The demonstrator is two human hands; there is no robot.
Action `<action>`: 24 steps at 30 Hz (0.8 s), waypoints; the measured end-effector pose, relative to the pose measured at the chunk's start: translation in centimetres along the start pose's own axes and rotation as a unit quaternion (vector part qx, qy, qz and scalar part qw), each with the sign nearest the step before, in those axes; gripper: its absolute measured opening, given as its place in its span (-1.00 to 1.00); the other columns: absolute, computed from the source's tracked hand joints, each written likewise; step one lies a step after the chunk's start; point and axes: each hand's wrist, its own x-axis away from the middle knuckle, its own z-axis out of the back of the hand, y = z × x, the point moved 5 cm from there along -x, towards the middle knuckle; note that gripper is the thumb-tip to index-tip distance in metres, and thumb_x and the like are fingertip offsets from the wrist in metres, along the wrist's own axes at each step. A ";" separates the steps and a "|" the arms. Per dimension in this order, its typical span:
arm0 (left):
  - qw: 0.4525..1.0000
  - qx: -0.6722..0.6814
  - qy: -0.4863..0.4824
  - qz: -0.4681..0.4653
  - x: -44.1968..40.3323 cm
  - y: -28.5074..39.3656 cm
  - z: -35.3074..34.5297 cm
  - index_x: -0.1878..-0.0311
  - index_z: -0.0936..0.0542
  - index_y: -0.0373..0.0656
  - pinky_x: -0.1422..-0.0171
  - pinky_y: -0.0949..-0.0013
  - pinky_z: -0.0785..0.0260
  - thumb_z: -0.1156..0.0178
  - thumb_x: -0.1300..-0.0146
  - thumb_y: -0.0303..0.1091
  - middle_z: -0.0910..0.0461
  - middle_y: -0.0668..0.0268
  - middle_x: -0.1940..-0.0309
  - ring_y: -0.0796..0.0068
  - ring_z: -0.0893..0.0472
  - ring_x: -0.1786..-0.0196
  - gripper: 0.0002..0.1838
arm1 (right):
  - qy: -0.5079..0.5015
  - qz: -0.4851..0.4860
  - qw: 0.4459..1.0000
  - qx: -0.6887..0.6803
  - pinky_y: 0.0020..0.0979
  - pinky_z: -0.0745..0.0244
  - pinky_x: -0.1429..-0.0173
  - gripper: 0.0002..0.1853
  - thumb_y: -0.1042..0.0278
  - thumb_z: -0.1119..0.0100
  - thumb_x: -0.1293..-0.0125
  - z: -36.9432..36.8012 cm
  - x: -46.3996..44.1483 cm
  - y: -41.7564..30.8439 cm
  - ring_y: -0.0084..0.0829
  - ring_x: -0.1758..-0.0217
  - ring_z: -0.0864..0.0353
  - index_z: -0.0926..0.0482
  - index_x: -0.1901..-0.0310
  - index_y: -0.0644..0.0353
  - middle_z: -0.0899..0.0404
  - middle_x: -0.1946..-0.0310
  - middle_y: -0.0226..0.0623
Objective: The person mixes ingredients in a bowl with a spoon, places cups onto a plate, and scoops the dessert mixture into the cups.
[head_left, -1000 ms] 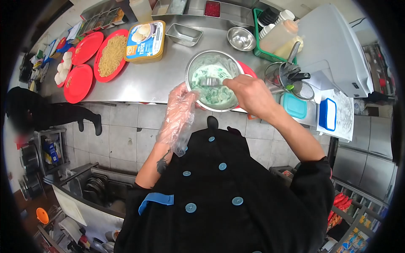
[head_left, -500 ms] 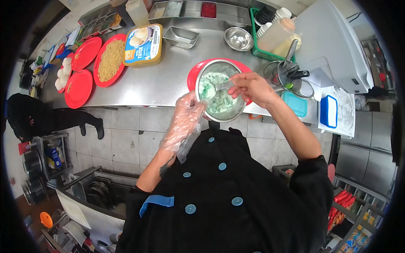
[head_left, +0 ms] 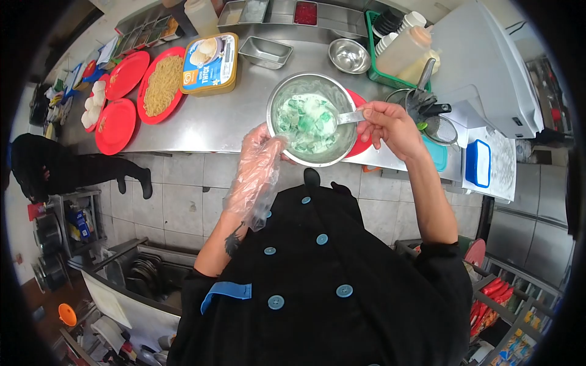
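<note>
A steel mixing bowl (head_left: 281, 91) is held up in front of my body, tilted slightly toward me. In it are green pieces (head_left: 308, 125) coated in a white, milky liquid. My left hand (head_left: 259, 152), in a clear plastic glove, is closed on the bowl's left rim. The thumb shows; the other fingers are partly hidden by the bowl. With bare fingers, my right hand (head_left: 390, 128) pinches the handle of a spoon (head_left: 350, 118), whose head is among the green pieces. Behind the bowl, a red plate (head_left: 360, 146) on the counter is mostly covered.
The steel counter (head_left: 210, 131) bears a noodle plate (head_left: 146, 104), red plates (head_left: 116, 128), an ice cream tub (head_left: 210, 64), a metal tin (head_left: 265, 52) and a small bowl (head_left: 349, 56). A green basket (head_left: 381, 76) holds bottles and cups. A person in black (head_left: 67, 161) is at the left.
The bowl has shifted left and up, showing more of its inside. My right hand has moved right along with the spoon, whose handle now points out over the bowl's right rim.
</note>
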 end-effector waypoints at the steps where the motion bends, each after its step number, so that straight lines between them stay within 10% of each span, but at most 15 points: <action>1: 1.000 -0.001 -0.002 0.001 0.0 -0.1 0.0 -0.02 -0.59 -0.37 0.22 0.37 -0.63 -0.10 -0.26 -0.53 -0.70 0.19 0.24 0.50 -0.68 0.33 -0.72 | 0.002 0.000 1.000 -0.001 -0.60 -0.46 0.55 -0.80 0.37 -0.06 -0.51 0.0 0.0 0.0 -0.56 0.43 -0.68 -0.61 0.07 0.32 -0.70 0.38 -0.26; 24: 0.999 0.022 -0.033 0.011 -0.3 -1.0 -0.7 -0.05 -0.57 -0.38 0.19 0.31 -0.67 -0.10 -0.30 -0.51 -0.69 0.15 0.18 0.40 -0.72 0.27 -0.72 | 0.007 -0.052 0.999 -0.003 -0.61 -0.45 0.59 -0.83 0.38 -0.08 -0.49 2.5 0.6 0.7 -0.64 0.60 -0.55 -0.61 0.09 0.28 -0.62 0.52 -0.38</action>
